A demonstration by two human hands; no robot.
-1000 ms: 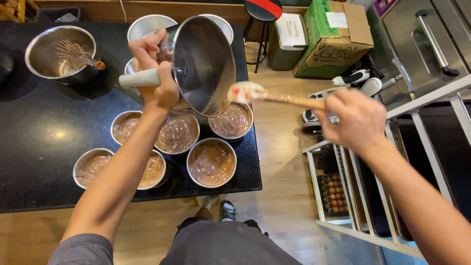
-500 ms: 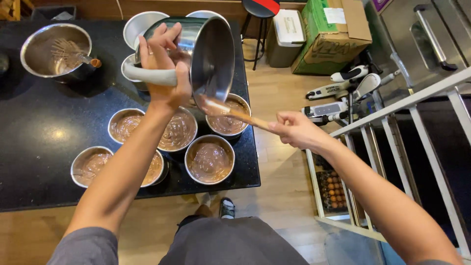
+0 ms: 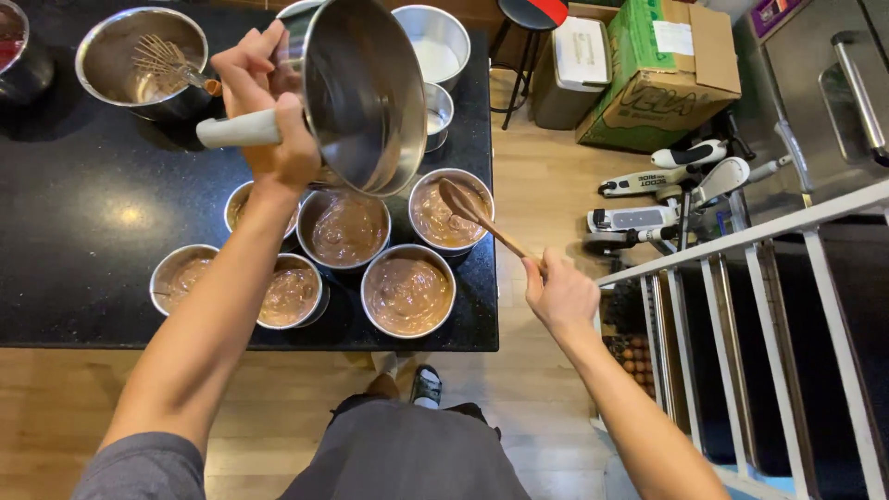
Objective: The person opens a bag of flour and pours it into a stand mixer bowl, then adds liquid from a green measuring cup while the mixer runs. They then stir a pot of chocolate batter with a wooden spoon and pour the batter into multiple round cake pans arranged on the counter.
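At upper centre of the frame the left hand (image 3: 273,111) grips the pale handle of a steel saucepan (image 3: 366,93), tipped on its side above round tins of brown batter (image 3: 347,227) on the black counter (image 3: 83,231). Right of centre, the right hand (image 3: 560,296) holds a wooden spatula (image 3: 477,215), its blade over the rightmost tin (image 3: 451,211).

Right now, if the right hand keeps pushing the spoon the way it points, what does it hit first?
Probably the batter in the right-hand round pan: the right hand aims the wooden spoon there, its bowl over that pan. Depth is unclear.
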